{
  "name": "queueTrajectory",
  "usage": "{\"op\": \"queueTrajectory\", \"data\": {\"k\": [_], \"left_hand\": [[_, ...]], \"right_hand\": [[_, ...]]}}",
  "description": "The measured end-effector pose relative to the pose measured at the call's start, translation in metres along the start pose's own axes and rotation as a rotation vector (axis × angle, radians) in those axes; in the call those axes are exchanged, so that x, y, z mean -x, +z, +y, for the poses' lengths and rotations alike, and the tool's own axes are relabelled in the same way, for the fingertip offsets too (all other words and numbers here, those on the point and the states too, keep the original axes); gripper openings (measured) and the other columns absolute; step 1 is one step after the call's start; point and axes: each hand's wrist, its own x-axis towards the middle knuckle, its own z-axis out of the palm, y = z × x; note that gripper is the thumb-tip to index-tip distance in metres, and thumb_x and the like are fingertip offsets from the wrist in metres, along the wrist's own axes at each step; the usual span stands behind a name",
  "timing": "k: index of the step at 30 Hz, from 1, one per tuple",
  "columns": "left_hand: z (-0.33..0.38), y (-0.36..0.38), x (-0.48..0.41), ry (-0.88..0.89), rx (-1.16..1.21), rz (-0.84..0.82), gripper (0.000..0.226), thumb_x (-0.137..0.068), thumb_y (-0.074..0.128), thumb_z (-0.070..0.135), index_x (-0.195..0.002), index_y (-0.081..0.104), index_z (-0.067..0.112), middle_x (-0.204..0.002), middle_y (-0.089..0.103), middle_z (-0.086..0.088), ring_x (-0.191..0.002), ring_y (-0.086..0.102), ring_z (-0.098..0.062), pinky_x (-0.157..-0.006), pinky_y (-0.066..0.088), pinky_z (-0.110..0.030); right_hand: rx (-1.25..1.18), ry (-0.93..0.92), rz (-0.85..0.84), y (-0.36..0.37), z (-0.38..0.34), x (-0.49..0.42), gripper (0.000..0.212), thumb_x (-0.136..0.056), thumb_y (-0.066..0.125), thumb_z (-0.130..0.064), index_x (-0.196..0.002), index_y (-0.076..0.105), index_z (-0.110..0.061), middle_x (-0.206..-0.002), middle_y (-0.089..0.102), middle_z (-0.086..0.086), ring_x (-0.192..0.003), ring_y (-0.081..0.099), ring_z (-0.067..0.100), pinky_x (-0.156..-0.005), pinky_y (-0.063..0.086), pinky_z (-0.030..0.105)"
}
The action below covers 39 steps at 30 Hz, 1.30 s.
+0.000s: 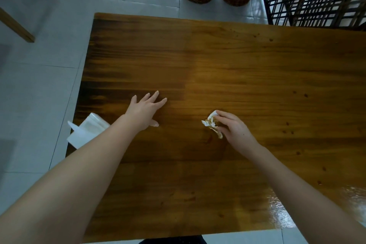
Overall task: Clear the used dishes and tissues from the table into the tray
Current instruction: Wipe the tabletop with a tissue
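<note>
Tissue, crumpled white with brown stains, sits mid-table, pinched by the curled fingers of the right hand. At its nine o'clock, the left hand lies flat, fingers spread, holding nothing.

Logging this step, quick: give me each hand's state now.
Left hand: open, fingers spread over the table.
Right hand: gripping the crumpled tissue.

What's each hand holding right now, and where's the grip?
The right hand grips the crumpled, stained tissue, fingers curled over its right side. The left hand holds nothing; it lies flat on the table.
</note>
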Motion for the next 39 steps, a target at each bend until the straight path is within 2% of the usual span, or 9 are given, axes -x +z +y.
{"op": "queueTrajectory", "data": {"k": [4,7,14,18,21,27,30,35,39], "left_hand": [[0.004,0.008,0.008,0.0,0.02,0.036,0.09,-0.088,0.062,0.039,-0.152,0.0,0.032,-0.16,-0.01,-0.003,-0.147,-0.002,-0.027,-0.115,0.008,-0.056],[0.008,0.016,0.017,0.013,0.029,0.075,0.087,-0.089,0.06,0.041,-0.152,0.0,0.032,-0.16,-0.011,-0.003,-0.147,-0.002,-0.025,-0.115,0.008,-0.054],[0.009,0.033,0.042,-0.005,0.076,0.095,0.083,-0.091,0.057,0.041,-0.152,0.002,0.032,-0.16,-0.009,-0.001,-0.147,-0.002,-0.022,-0.116,0.007,-0.051],[0.011,0.046,0.066,-0.023,0.109,0.097,0.079,-0.092,0.056,0.039,-0.152,0.004,0.033,-0.16,-0.008,-0.001,-0.147,0.0,-0.022,-0.117,0.008,-0.051],[0.012,0.055,0.084,-0.025,0.138,0.105,0.076,-0.093,0.054,0.04,-0.152,0.006,0.033,-0.16,-0.007,0.0,-0.147,0.001,-0.021,-0.117,0.009,-0.05],[0.014,0.076,0.111,-0.002,0.199,0.151,0.073,-0.094,0.051,0.043,-0.151,0.007,0.033,-0.16,-0.006,0.001,-0.147,0.0,-0.019,-0.118,0.011,-0.051],[0.017,0.086,0.121,-0.013,0.219,0.181,0.072,-0.093,0.051,0.045,-0.151,0.009,0.035,-0.16,-0.006,0.002,-0.147,0.0,-0.018,-0.119,0.01,-0.048],[0.019,0.098,0.134,-0.035,0.225,0.186,0.071,-0.093,0.05,0.045,-0.151,0.011,0.035,-0.16,-0.005,0.003,-0.147,0.0,-0.018,-0.117,0.008,-0.044],[0.025,0.11,0.149,-0.037,0.225,0.152,0.073,-0.093,0.052,0.043,-0.151,0.009,0.034,-0.16,-0.005,0.002,-0.147,0.0,-0.018,-0.119,0.009,-0.044]], "right_hand": [[0.175,-0.148,-0.016,-0.002,-0.003,-0.003,0.036,-0.09,0.06,-0.007,-0.126,0.059,-0.008,-0.13,0.058,0.006,-0.124,0.049,0.021,-0.105,0.027,0.026],[0.302,-0.224,-0.065,0.002,-0.008,0.003,0.043,-0.082,0.067,0.001,-0.124,0.06,-0.008,-0.121,0.063,0.007,-0.115,0.054,0.022,-0.102,0.037,0.03],[0.229,-0.325,-0.011,0.024,-0.03,0.042,0.036,-0.073,0.07,0.013,-0.107,0.067,0.0,-0.089,0.067,0.009,-0.082,0.06,0.025,-0.075,0.051,0.035],[0.223,-0.346,0.007,0.032,-0.045,0.062,0.023,-0.077,0.07,0.009,-0.099,0.068,0.005,-0.092,0.066,0.013,-0.083,0.06,0.026,-0.071,0.053,0.035],[0.221,-0.254,0.018,0.026,-0.046,0.059,0.017,-0.082,0.067,0.002,-0.098,0.069,0.001,-0.093,0.066,0.011,-0.086,0.059,0.026,-0.075,0.053,0.037],[0.166,-0.12,0.084,0.024,-0.048,0.046,0.022,-0.089,0.058,-0.001,-0.108,0.067,-0.002,-0.108,0.066,0.011,-0.101,0.057,0.024,-0.094,0.047,0.034],[0.121,-0.129,0.066,0.03,-0.052,0.054,0.027,-0.092,0.053,0.001,-0.117,0.064,-0.001,-0.118,0.063,0.013,-0.107,0.056,0.027,-0.091,0.045,0.032],[0.029,-0.118,0.034,0.044,-0.064,0.08,0.021,-0.094,0.052,-0.004,-0.108,0.068,-0.002,-0.104,0.064,0.006,-0.094,0.059,0.02,-0.081,0.048,0.026],[-0.076,-0.225,0.018,0.066,-0.091,0.128,0.013,-0.089,0.059,-0.001,-0.095,0.071,0.0,-0.091,0.065,0.006,-0.083,0.06,0.018,-0.076,0.054,0.031]]}}
